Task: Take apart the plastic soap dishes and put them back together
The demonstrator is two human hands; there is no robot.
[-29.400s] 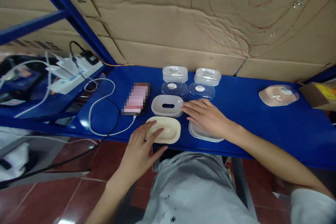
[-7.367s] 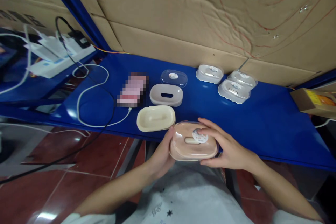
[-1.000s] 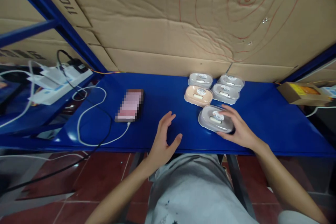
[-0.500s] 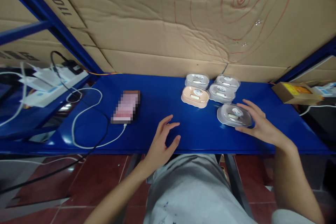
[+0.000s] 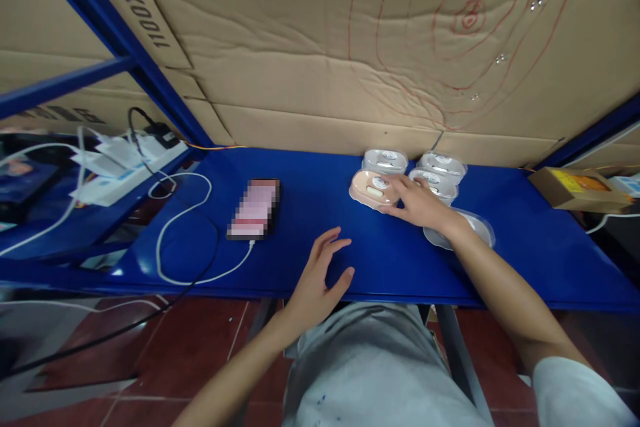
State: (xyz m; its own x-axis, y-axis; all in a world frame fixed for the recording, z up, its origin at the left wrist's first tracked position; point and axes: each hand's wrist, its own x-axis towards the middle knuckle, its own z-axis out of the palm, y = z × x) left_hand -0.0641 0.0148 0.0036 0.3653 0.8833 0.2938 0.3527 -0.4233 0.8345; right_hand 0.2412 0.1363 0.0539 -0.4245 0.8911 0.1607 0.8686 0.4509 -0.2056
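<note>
A peach-coloured oval plastic box (image 5: 364,188) with a clear lid stands at the front left of a group of similar boxes. My right hand (image 5: 419,203) has thumb and fingers around its right end. Behind it is a grey clear-lidded box (image 5: 384,161), with another at the back right (image 5: 445,165). Under my right hand a further grey box (image 5: 440,192) is partly covered. Nearer the front edge, my right forearm hides much of one more grey box (image 5: 481,230). My left hand (image 5: 320,277) hovers over the blue table, fingers spread, holding nothing.
On the blue table (image 5: 300,180) to the left lies a phone (image 5: 254,209) with a white cable (image 5: 159,240). A white power strip (image 5: 120,177) with plugs sits far left. At the right stands a cardboard box (image 5: 575,190). A cardboard sheet (image 5: 280,80) forms the back wall.
My right hand has left the front grey box and moved left to the peach box. My left hand keeps its open pose. The whole view has shifted slightly.
</note>
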